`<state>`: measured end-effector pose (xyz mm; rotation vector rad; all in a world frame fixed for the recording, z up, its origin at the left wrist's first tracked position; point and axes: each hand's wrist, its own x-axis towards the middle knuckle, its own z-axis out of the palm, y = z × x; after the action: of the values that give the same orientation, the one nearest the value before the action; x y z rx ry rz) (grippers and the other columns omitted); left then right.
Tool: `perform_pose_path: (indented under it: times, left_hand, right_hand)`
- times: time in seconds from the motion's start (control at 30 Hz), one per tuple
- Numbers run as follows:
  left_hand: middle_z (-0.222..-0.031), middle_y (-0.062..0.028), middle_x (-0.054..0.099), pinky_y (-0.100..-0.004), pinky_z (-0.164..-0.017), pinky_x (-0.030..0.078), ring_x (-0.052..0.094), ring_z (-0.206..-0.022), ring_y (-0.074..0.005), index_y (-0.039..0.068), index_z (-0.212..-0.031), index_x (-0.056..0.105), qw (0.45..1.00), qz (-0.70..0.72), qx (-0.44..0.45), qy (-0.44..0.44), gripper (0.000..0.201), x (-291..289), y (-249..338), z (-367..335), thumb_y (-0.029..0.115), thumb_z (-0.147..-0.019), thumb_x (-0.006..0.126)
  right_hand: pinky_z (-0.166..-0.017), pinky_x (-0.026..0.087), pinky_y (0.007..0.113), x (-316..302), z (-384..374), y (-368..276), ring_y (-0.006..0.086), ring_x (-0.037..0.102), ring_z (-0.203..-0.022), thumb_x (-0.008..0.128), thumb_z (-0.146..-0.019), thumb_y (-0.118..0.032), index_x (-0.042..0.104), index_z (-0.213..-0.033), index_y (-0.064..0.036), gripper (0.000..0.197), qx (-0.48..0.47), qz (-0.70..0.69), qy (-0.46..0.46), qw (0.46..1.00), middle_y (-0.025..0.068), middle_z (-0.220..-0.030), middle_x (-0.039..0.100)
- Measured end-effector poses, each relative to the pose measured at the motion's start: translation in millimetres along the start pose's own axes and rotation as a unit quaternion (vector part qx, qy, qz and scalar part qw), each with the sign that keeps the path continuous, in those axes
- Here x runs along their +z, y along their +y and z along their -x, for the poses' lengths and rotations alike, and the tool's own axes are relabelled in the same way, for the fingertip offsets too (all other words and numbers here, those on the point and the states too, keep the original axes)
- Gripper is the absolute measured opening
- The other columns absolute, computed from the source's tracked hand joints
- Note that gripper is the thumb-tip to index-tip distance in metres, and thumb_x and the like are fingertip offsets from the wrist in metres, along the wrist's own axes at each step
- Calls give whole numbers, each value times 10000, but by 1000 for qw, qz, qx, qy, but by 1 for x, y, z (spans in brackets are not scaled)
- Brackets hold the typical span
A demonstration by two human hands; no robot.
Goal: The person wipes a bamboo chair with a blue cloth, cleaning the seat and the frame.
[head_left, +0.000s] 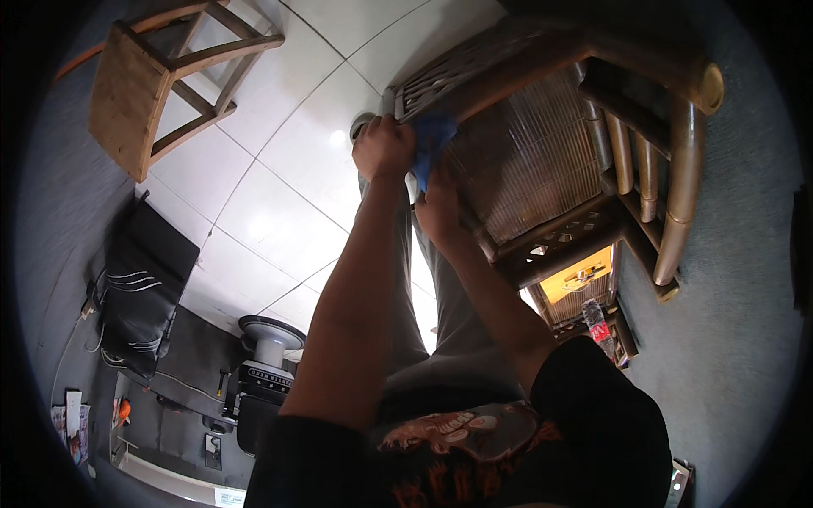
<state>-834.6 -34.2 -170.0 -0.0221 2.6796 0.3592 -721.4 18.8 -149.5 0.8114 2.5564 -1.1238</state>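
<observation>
Head view, left hand (385,149): curled; cannot tell what's held.
Right hand (439,206): grasping blue cloth (434,138).
Bamboo bench (532,152), right: probably best rubbed lengthwise.

One wide fisheye, head-worn, looks down over the near chest (461,444) to the hands (384,148) beyond

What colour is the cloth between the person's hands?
The cloth is blue, though blurred; the head view shows it.
</observation>
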Motion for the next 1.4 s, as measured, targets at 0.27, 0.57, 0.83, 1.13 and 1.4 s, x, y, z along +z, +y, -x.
perform_pose_path:
  times: [0.27, 0.57, 0.83, 1.13, 1.4]
  left_hand:
    - [-741, -46, 587, -392, -649, 484, 588, -757, -245, 101, -681, 573, 997, 3, 40, 67, 108, 9, -6, 0, 191, -658, 517]
    - [-738, -51, 569, -393, -625, 475, 573, -734, -254, 103, -671, 544, 996, 5, 60, 67, 91, 9, 1, -3, 188, -649, 520]
    - [-731, -49, 559, -394, -626, 468, 571, -735, -256, 102, -684, 533, 993, 8, 73, 90, 89, 8, -12, 0, 186, -655, 543]
    - [-732, -54, 565, -393, -619, 476, 580, -727, -263, 101, -669, 524, 992, -23, 85, 93, 103, 7, -10, 1, 197, -667, 560]
    - [-733, -71, 575, -426, -584, 460, 574, -710, -285, 91, -684, 535, 991, -29, 100, 82, 147, 12, 0, 0, 215, -750, 491]
  right_hand:
    - [-911, 396, 403, -91, -40, 64, 351, 528, -1016, 554, -795, -146, 486, -1170, 38, 423, 235, -254, 60, 936, 236, -1111, 542]
    - [-942, 367, 448, -144, -173, 68, 384, 418, -1204, 486, -749, -45, 488, -1227, -23, 479, -161, 192, 254, 934, 239, -1288, 444]
    - [-921, 300, 520, -46, -75, 6, 275, 399, -1242, 654, -669, -116, 565, -1137, -72, 479, -228, 139, -59, 962, 139, -1331, 435]
    - [-864, 337, 477, -44, -61, 36, 241, 393, -1261, 640, -716, -153, 534, -1215, -139, 510, -225, 204, -3, 953, 100, -1382, 397]
    - [-894, 429, 458, -98, -70, 202, 347, 470, -1172, 482, -803, -122, 333, -1362, -58, 582, 134, 95, 204, 965, 209, -1357, 386]
